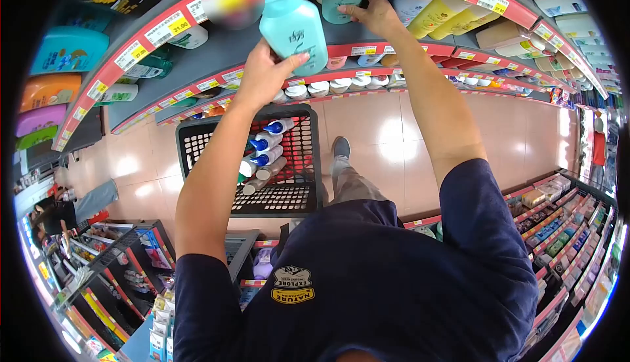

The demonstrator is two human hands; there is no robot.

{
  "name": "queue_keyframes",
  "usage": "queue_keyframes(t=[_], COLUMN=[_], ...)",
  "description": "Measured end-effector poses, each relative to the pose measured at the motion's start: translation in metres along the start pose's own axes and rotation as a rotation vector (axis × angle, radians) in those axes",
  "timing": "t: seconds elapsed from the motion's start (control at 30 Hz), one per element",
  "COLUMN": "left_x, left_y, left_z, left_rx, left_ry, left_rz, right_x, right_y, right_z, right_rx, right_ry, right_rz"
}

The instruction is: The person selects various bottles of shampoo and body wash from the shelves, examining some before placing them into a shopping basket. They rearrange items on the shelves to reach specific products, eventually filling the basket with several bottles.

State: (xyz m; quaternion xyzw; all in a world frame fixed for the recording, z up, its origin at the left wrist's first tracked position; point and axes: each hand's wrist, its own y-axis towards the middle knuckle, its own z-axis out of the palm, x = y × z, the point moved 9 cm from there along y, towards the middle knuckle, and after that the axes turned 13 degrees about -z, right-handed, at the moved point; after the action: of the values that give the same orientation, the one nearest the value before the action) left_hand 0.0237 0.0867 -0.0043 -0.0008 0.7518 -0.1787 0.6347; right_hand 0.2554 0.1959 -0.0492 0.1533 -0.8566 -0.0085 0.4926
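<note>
My left hand [269, 73] is wrapped around a turquoise bottle [293, 33] with dark lettering, held in front of the shelf edge. Further right, my right hand [377, 14] reaches onto the shelf and grips the side of a second turquoise bottle [341, 2], whose top is cut off by the frame. Beside that hand stand yellow bottles [441, 16] and a pale bottle [412, 5]. Below my left forearm, a black shopping basket [275, 206] holds several bottles, some with blue pump tops [261, 144].
A curved shelf with a red price rail [197, 9] runs across the top, with lower tiers of bottles and jars beneath. More racks [558, 244] stand behind on the right, and another display [111, 290] on the left. Pale tiled floor [387, 132] lies between them.
</note>
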Motion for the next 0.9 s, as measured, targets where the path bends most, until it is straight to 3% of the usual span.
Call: queue_keyframes(t=[0.17, 0.2, 0.3, 0.4, 0.63, 0.73, 0.9], left_x=[-0.011, -0.012, -0.009, -0.012, -0.002, 0.005, 0.013], left_y=[0.035, 0.044, 0.064, 0.079, 0.1, 0.105, 0.105], left_z=[0.009, 0.01, 0.013, 0.018, 0.035, 0.042, 0.048], left_rx=[-0.03, -0.043, 0.001, -0.017, -0.054, -0.053, -0.057], left_ry=[0.175, 0.2, 0.201, 0.235, 0.22, 0.192, 0.117], left_rz=[0.026, 0.041, 0.025, 0.05, 0.037, 0.02, 0.015], right_x=[0.007, 0.007, -0.004, -0.003, -0.002, -0.001, 0.011], right_y=[-0.002, -0.005, -0.015, -0.049, -0.129, -0.165, -0.198], right_z=[-0.005, -0.008, -0.004, -0.011, -0.006, 0.016, 0.052], right_rx=[-0.019, 0.005, -0.021, -0.263, -0.281, -0.275, -0.211], right_ry=[-0.136, -0.146, 0.059, 0.176, -0.002, 0.035, 0.199], right_rz=[-0.077, -0.009, 0.04, 0.043, 0.072, 0.036, 0.155])
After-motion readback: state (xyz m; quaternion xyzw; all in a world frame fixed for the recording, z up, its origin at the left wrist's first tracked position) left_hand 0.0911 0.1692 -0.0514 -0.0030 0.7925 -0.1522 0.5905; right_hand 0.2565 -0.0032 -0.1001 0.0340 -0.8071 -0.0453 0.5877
